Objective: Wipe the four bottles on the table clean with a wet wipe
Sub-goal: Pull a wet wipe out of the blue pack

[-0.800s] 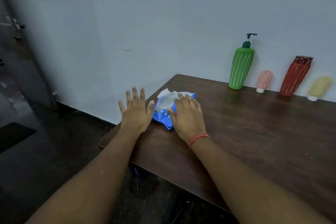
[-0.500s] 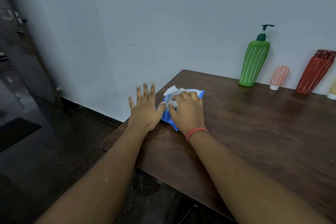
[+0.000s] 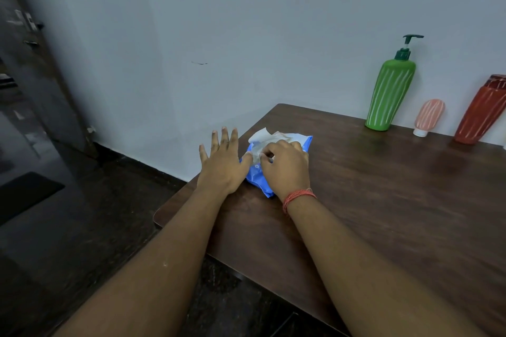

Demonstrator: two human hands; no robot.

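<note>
A blue wet wipe pack [image 3: 305, 143] lies near the left corner of the dark wooden table [image 3: 397, 200]. A white wipe [image 3: 261, 136] sticks up from its top. My right hand [image 3: 284, 168] rests on the pack, its fingers curled and pinching at the wipe. My left hand [image 3: 223, 163] lies flat with fingers spread, its thumb pressed against the pack's left side. Along the wall stand a green pump bottle [image 3: 390, 93], a small pink bottle [image 3: 428, 116] and a red bottle [image 3: 482, 112], cut off by the right edge. A fourth bottle is out of view.
The pale wall [image 3: 246, 35] runs right behind the bottles. The table's left corner and front edge are close to my hands. Left of the table is dark floor [image 3: 68, 227], a dark mat [image 3: 22, 194] and a door frame.
The view has swung left, pushing the yellow bottle out of frame. My right fingers have curled from flat on the pack into a pinch at the wipe. My left thumb now touches the pack.
</note>
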